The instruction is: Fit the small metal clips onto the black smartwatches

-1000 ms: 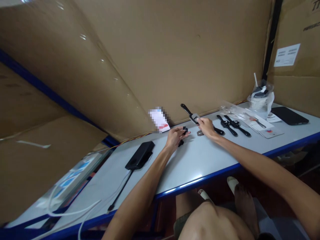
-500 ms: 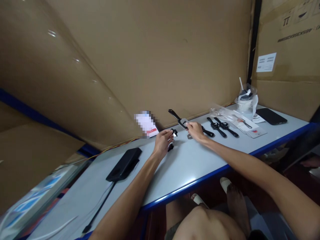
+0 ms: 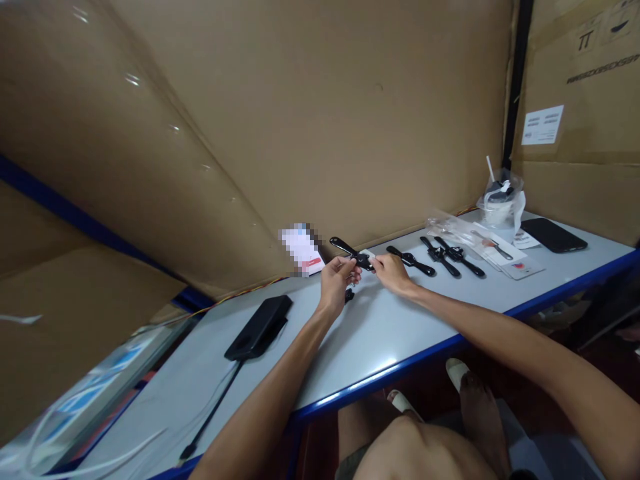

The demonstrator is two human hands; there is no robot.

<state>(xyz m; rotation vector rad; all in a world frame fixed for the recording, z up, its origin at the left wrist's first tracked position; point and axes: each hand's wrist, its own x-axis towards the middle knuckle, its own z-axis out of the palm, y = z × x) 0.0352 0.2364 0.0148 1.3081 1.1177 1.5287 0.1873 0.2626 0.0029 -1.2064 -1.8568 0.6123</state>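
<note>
At frame centre, we pinch a black smartwatch (image 3: 359,259) between both hands: left hand (image 3: 334,281) on its left end, right hand (image 3: 392,272) on its right, strap running upper-left, above the table (image 3: 380,327).

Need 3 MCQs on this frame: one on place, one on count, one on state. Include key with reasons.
1. Where is the phone?
A. far right of the table
B. under the left hand
C. on the floor

2. How many black watches lie flat between the right hand and the plastic bags?
A. one
B. three
C. six

3. What is the state of the watch at the hands?
A. flat on the table, untouched
B. held up by both hands
C. sealed in a bag

Key: 1 A, it lies by the right end, past the cup. 2 B, three watches lie side by side. 3 B, the left hand and right hand pinch it above the tabletop.
</note>
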